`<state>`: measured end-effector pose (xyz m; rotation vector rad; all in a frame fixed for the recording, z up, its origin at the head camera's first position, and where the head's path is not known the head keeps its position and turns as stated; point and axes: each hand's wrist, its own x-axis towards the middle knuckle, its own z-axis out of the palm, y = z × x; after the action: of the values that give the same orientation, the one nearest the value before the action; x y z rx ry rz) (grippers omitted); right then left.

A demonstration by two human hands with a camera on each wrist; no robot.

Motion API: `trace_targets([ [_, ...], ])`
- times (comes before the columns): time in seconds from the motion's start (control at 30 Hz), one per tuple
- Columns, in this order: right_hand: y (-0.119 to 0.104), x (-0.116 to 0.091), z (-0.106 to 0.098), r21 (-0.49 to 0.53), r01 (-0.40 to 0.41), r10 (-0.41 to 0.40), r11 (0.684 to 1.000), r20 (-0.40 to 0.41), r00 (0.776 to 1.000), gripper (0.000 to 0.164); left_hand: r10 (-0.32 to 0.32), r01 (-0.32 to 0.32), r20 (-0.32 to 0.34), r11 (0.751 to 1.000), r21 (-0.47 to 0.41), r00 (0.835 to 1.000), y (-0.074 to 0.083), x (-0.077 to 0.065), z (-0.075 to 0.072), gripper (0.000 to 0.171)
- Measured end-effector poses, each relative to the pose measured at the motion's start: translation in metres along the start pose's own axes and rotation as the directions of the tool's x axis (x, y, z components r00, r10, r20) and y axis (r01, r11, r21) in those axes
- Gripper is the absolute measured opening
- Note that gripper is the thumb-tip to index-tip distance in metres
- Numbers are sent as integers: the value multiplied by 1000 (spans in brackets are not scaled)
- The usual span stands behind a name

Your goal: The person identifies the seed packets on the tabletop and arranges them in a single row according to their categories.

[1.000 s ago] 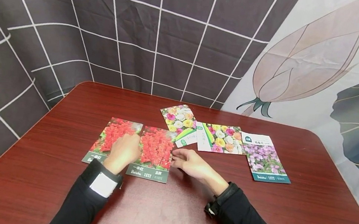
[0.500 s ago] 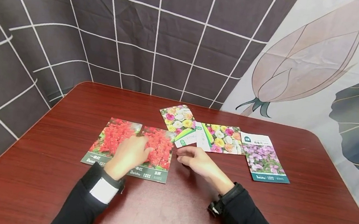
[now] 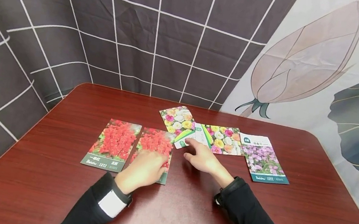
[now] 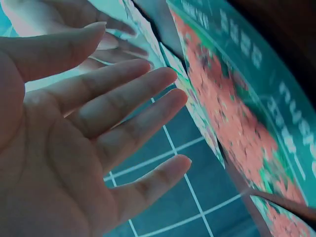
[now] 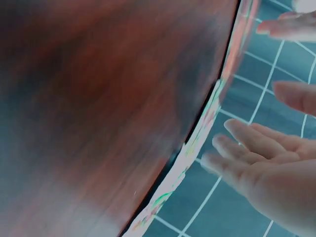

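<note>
My left hand (image 3: 145, 169), fingers loosely extended in the left wrist view, hovers over the lower part of the right-hand red-flower seed packet (image 3: 157, 139). Left of that packet lies a matching red-flower seed packet (image 3: 116, 139), its picture fully visible. My right hand (image 3: 206, 161) holds nothing; its relaxed fingers overlap the near end of a mixed-rose seed packet (image 3: 178, 119) in the head view. A second mixed-rose seed packet (image 3: 224, 140) lies sideways beside it, their corners meeting. Bare tabletop shows beneath the right hand in the right wrist view.
To the right lies a purple-flower seed packet (image 3: 266, 160), touching the sideways rose packet. Everything rests on a reddish-brown table (image 3: 40, 177). Behind stand a dark grid-patterned curtain (image 3: 137, 21) and a white cloth (image 3: 309, 68) with a flower print.
The left hand has moved right and nearer the body, uncovering the left red-flower packet. My right hand has shifted slightly right, away from the red packet's edge, its fingers straightening. The packets have stayed put.
</note>
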<state>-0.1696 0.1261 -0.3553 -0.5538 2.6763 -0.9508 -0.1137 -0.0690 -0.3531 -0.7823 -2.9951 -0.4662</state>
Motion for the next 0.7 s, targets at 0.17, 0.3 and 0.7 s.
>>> trace_targets([
  [0.17, 4, 6, -2, -129, -20, 30, 991, 76, 997, 52, 47, -46, 90, 999, -6, 995, 5, -1, 3, 18],
  [0.3, 6, 8, -3, -162, -30, 50, 986, 124, 991, 54, 65, -67, 117, 998, 5, 991, 7, -3, 3, 18],
  [0.7, 11, 9, -6, -218, -59, 106, 974, 208, 972, 60, 56, -61, 136, 998, 30, 989, 10, -7, 3, 10],
])
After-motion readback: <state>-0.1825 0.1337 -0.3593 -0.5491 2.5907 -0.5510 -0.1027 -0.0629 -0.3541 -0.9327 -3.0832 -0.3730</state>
